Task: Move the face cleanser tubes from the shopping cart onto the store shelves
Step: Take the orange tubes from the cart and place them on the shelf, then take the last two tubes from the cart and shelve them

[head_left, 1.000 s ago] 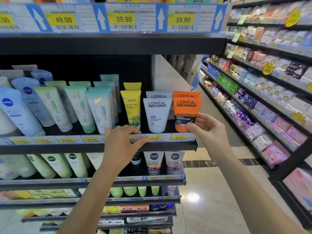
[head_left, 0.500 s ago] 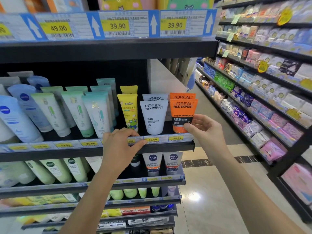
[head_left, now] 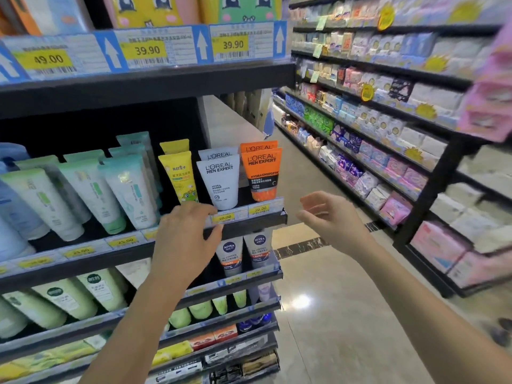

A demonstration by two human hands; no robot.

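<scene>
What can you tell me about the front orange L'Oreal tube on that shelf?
The front orange L'Oreal tube looks like glossy soft plastic, printed in black with MEN EXPERT and HYDRA ENERGETIC. It stands upright, wide crimped end up, at the right end of the shelf. A matching orange tube stands right behind it, a white L'Oreal tube beside it. No hand touches it.

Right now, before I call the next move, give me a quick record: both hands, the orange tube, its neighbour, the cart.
left hand: rests on the shelf front edge, just below the yellow tube; holds nothing
right hand: open in the air, right of the shelf, apart from the orange tube; grip empty
orange tube: upright at the shelf's right end, another orange one behind it
white tube: upright, directly left of the orange tube
cart: not in view
</scene>
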